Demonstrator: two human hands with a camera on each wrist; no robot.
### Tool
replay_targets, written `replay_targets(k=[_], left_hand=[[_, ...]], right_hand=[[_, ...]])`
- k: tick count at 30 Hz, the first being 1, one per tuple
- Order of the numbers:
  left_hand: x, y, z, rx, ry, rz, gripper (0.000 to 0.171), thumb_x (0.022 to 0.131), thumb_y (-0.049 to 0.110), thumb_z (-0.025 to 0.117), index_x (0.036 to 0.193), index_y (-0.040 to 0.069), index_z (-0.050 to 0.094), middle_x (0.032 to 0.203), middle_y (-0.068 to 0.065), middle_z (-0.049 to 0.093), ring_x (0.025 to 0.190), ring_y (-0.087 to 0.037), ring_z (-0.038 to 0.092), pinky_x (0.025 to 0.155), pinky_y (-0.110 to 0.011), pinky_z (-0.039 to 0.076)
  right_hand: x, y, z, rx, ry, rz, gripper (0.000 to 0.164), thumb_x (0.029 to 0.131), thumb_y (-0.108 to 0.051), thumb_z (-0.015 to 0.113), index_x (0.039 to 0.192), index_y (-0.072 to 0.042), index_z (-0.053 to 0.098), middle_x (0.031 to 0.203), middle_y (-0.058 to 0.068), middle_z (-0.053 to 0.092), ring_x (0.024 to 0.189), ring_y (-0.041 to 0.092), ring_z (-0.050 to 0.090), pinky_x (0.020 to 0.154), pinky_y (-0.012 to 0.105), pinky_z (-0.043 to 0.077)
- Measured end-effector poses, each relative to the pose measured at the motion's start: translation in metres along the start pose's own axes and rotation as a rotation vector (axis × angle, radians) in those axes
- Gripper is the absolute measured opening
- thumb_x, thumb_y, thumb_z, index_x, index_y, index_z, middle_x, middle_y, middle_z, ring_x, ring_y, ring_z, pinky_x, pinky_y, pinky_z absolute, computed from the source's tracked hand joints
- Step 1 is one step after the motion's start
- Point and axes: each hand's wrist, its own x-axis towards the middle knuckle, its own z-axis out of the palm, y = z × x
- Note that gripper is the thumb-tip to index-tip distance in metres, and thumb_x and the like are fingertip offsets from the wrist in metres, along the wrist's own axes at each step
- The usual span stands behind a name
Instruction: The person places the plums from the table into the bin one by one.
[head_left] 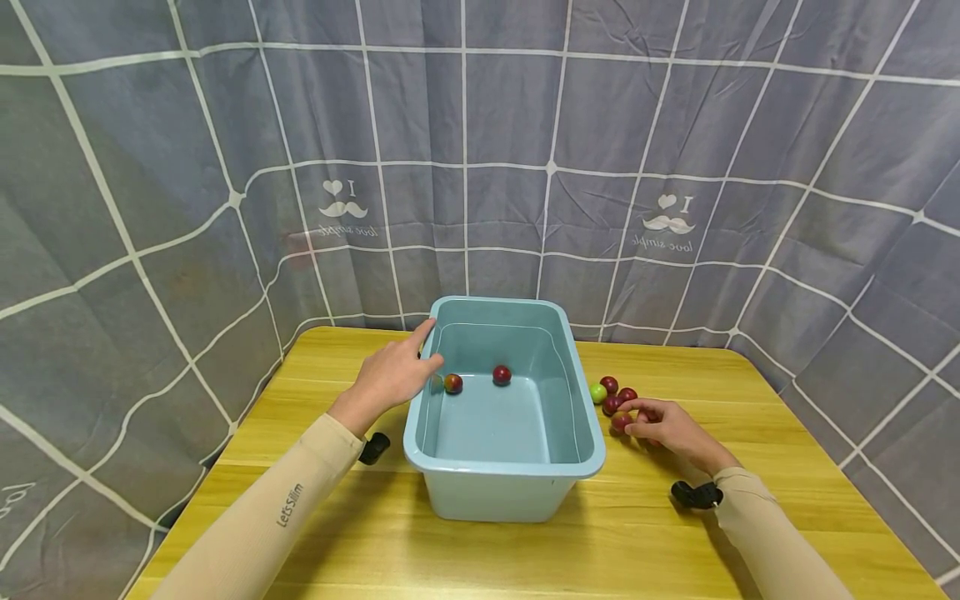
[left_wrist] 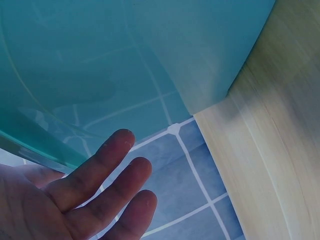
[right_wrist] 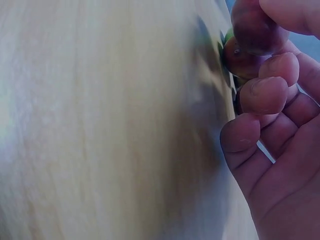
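A light blue plastic tub (head_left: 502, 469) stands on the table, with two reddish plums (head_left: 502, 375) on its floor. My left hand (head_left: 397, 367) rests at the tub's left rim, index finger extended along it and thumb over the edge. Several of its fingers (left_wrist: 107, 192) hang loosely outside the tub wall in the left wrist view. To the right of the tub, my right hand (head_left: 667, 429) pinches a dark red plum (right_wrist: 255, 27) between thumb and fingers. Beyond that plum lie more red plums (head_left: 609, 385) and a green fruit (head_left: 597, 393), close together.
The wooden table (head_left: 330, 533) carries the tub near its middle. A grey curtain (head_left: 510, 200) with white grid lines hangs behind the table and along both sides. Each wrist wears a small black device (head_left: 696, 495).
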Motion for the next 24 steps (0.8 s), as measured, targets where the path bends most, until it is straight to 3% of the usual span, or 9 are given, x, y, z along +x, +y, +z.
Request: replay_targets(k=[15, 24], left_hand=[[-0.001, 0.000, 0.000, 0.003, 0.001, 0.000, 0.075, 0.096, 0.047, 0.041, 0.164, 0.028, 0.015, 0.064, -0.005, 0.053, 0.055, -0.022, 0.049, 0.048, -0.033, 0.036], [-0.002, 0.000, 0.002, 0.003, 0.008, 0.006, 0.075, 0.096, 0.047, 0.041, 0.164, 0.027, 0.016, 0.063, -0.004, 0.052, 0.054, -0.022, 0.048, 0.048, -0.033, 0.035]], right_hand=[[-0.002, -0.013, -0.007, -0.018, 0.031, -0.053, 0.039, 0.090, -0.023, 0.075, 0.124, -0.005, 0.066, 0.081, 0.007, 0.054, 0.064, 0.012, 0.049, 0.054, 0.024, 0.042], [-0.001, -0.017, -0.014, -0.004, 0.026, -0.079, 0.039, 0.092, -0.022, 0.073, 0.126, -0.005, 0.065, 0.080, 0.004, 0.057, 0.065, 0.014, 0.052, 0.056, 0.032, 0.049]])
